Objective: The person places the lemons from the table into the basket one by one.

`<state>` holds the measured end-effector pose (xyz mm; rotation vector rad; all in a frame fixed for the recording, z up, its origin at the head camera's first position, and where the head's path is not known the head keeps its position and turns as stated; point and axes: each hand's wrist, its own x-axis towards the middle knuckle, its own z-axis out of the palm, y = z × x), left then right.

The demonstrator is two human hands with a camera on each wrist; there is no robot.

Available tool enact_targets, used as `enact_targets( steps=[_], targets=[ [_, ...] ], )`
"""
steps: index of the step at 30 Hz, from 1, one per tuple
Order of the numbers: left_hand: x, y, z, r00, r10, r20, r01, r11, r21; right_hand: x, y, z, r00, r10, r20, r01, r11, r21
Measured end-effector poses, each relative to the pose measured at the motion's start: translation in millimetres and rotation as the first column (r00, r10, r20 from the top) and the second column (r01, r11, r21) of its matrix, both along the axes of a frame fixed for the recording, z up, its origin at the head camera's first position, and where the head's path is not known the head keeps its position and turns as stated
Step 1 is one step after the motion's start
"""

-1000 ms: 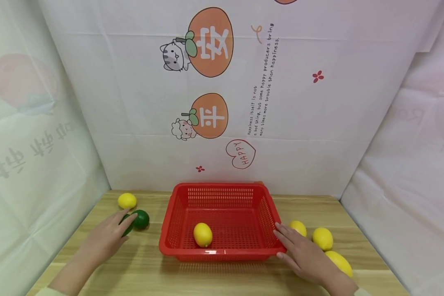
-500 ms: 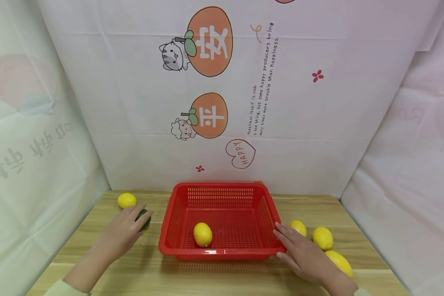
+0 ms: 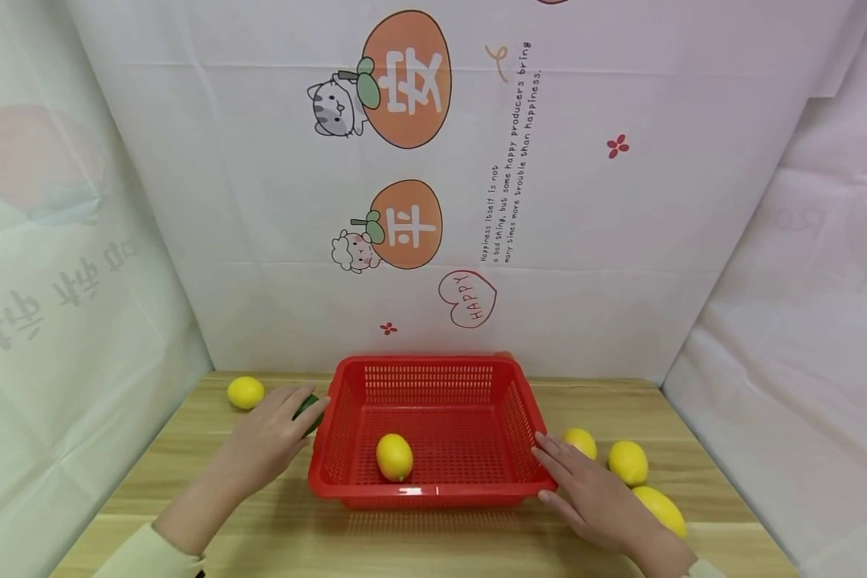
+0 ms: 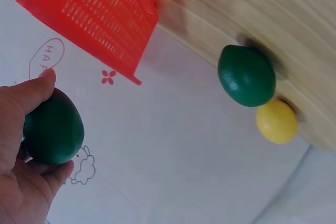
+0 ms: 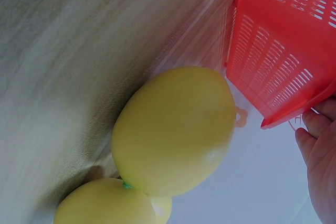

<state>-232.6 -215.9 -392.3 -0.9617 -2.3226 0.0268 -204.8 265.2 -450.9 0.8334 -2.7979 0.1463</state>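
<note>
- Left hand (image 3: 269,437): grasps a green fruit (image 3: 313,414) between thumb and fingers. In the left wrist view the fruit appears clear of the table (image 3: 491,547).
- Key relation: the held green fruit lies just outside the left rim of the red basket (image 3: 433,491). The basket interior is to the right of the left hand. Contact between fingertips and rim cannot be confirmed.
- Long axis: the fruit is nearly round and partly covered; its orientation cannot be read with certainty.
- Nearer hand: the left. The right hand (image 3: 581,491) is across the basket, grasping nothing, fingers resting on the right rim by the near right corner.
- Basket contents: one yellow lemon (image 3: 394,457), near the front rim, left of centre.
- Table, left side: a second green fruit (image 4: 247,76) sits beside another lemon (image 4: 277,121), the latter towards the far left corner.
- Table, right side: three yellow fruits (image 3: 628,463) lie between the basket and the right edge, beside the right hand.
</note>
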Motion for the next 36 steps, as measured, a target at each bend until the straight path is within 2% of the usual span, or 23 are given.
enact_targets(
  steps=[4, 9, 19, 22, 31, 36],
  targets=[
    [-2.8, 8.4, 3.5, 1.000, -0.026, -0.001, 0.026, 1.000, -0.005, 0.2, 0.0, 0.4, 1.000, -0.001, 0.002, 0.001, 1.000, 0.003],
    [-4.8, 20.3, 6.9, 1.000, -0.029, -0.001, 0.028, 0.999, -0.034, 0.2, 0.1, 0.7, 1.000, 0.006, -0.007, -0.007, 1.000, -0.004],
    [-8.0, 49.3, 9.8, 0.997, -0.075, 0.009, 0.075, 0.995, -0.058, 2.5, -0.5, 3.3, 0.999, 0.016, -0.036, -0.016, 1.000, -0.010],
    [-8.3, 56.5, 9.5, 0.997, -0.071, 0.019, 0.073, 0.994, -0.084, 3.4, -1.0, 3.9, 0.999, 0.022, -0.050, -0.023, 1.000, -0.008],
    [-14.6, 74.9, 5.0, 0.997, -0.072, 0.015, 0.073, 0.989, -0.127, 3.5, -0.5, 2.1, 1.000, 0.013, -0.021, -0.014, 1.000, -0.003],
    [-18.7, 86.1, 3.9, 0.995, -0.099, 0.007, 0.099, 0.985, -0.144, 3.3, -0.1, 1.9, 1.000, 0.014, -0.026, -0.014, 1.000, -0.007]
  ],
)
